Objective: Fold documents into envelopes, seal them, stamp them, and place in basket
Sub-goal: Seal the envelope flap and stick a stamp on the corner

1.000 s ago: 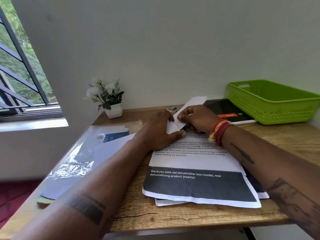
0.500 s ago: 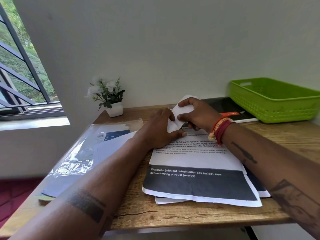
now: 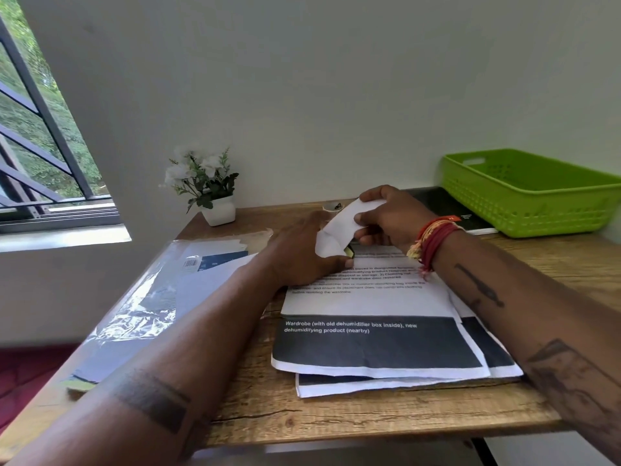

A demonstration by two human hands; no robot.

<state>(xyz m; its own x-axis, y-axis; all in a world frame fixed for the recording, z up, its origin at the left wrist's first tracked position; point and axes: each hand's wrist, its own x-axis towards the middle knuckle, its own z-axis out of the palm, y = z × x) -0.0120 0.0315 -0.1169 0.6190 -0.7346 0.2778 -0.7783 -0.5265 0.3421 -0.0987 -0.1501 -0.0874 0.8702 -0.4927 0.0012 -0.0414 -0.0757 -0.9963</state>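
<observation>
Wooden desk [image 3: 268, 408]; both hands grip paper [image 3: 339, 227], now curled tighter than earlier.

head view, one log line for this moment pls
stage: folding | left hand: pressing white paper down | right hand: gripping its upper end | printed sheets: underneath | green basket: nothing visible inside

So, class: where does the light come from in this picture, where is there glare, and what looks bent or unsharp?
Head view: daylight enters from the window at left; glare whitens the plastic sleeve; the wide lens bends the desk edge and stretches both forearms; small print on the top sheet is soft, and the flowers look washed out.
</observation>
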